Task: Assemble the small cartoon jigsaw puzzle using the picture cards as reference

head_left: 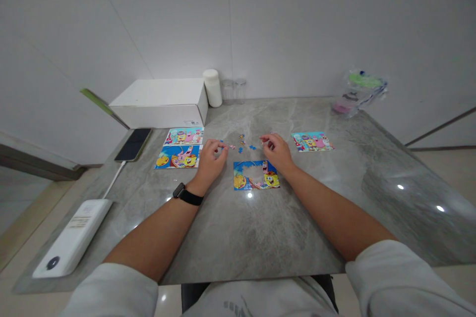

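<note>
A partly filled jigsaw puzzle point(274, 181), its border joined around a gap in the middle, lies in front of me. Several loose puzzle pieces point(252, 147) are scattered just beyond it, between my hands. My left hand point(211, 159), wearing a black watch, rests left of these pieces with its fingers curled together; a bit of blue shows by the fingertips. To the right, my right hand point(275, 151) is bent over the table above the puzzle's right corner, thumb and forefinger brought close. What either hand pinches is too small to make out.
Two picture cards point(177, 157) lie left, another picture card point(313, 141) right. Behind stand a white box point(159, 101), a white bottle point(212, 89) and two clear glasses point(240, 91). A phone point(134, 145) is cabled to a white power bank point(74, 237). A plastic bag point(360, 93) sits back right.
</note>
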`<control>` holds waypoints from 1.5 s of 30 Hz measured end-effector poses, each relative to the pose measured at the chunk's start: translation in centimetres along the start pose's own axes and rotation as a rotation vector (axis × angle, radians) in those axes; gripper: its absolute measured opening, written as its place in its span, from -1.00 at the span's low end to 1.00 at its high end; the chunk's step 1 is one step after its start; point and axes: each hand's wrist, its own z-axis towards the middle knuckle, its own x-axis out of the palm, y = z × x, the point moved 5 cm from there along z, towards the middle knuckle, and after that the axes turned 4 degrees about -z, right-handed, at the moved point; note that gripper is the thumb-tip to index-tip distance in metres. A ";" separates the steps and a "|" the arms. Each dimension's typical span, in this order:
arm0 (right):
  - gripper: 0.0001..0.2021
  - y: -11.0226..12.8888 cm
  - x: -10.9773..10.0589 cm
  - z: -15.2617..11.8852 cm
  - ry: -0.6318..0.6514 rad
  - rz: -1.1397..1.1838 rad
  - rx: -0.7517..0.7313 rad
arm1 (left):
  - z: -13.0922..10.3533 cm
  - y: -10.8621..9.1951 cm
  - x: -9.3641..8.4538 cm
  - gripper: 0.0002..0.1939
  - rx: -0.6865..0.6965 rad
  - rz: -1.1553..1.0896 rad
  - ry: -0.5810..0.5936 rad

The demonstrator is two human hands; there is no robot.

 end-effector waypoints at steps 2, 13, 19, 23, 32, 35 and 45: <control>-0.64 0.0 -0.1 0.0 -0.017 -0.017 0.004 | -0.1 -0.1 0.0 -0.92 0.000 -0.001 -0.002; -0.82 0.8 0.7 0.6 0.172 -0.424 -0.017 | -0.3 0.3 0.6 -0.92 0.019 0.012 0.021; -0.81 1.0 0.6 1.6 0.254 -0.527 -0.015 | -0.1 0.5 0.8 -0.94 -0.011 0.028 0.031; -0.80 1.2 1.4 1.7 0.277 -0.552 -0.039 | -0.2 0.1 0.8 -0.94 -0.013 0.045 0.046; -0.83 1.3 2.7 1.2 0.285 -0.499 -0.030 | -0.3 -0.3 0.9 -0.93 0.000 0.016 0.062; -0.85 1.0 2.4 1.3 0.294 -0.486 -0.021 | -0.3 -0.1 1.0 -0.92 0.008 0.007 0.068; -0.85 0.2 1.5 1.0 0.352 -0.460 -0.019 | -0.3 -0.2 1.0 -0.95 0.022 -0.026 0.062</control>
